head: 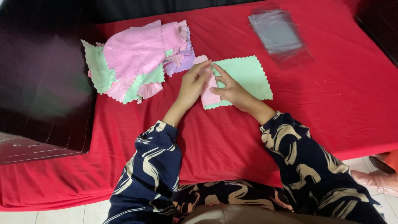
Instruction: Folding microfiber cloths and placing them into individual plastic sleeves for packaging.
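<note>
A red cloth-covered bench [331, 108] spreads under my arms. At its far left lies a heap of pink, green and lilac scallop-edged cloths [139, 60], and at the far right a stack of clear plastic sleeves [280, 35]. Between them, straight ahead of me, a square green scallop-edged cloth [248, 74] lies flat with a folded pink cloth [208, 96] over its left edge. My left hand [191, 86] pinches the pink cloth's top; my right hand [232, 89] presses it down, fingers spread.
</note>
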